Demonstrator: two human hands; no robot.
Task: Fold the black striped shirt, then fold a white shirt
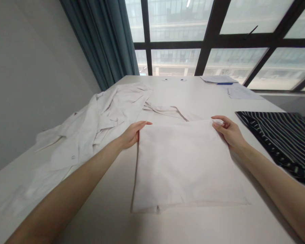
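A folded white cloth (185, 162), squared off and smooth, spans the table in front of me with its near edge low in view. My left hand (132, 133) grips its far left corner, the thumb along the top and the other fingers mostly hidden behind the edge. At the far right corner, my right hand (227, 130) pinches a small bunched bit of the fabric between thumb and fingers. Just beyond the cloth lie thin white fabric strips (165, 110); whether they join it I cannot tell.
A crumpled white garment (91, 125) spreads along the left of the white table (183, 96). To the right lies a black-and-white striped cloth (284, 135). Papers (244, 92) and a blue pen (224, 83) are at the far right, before the windows. A blue curtain (109, 37) hangs behind.
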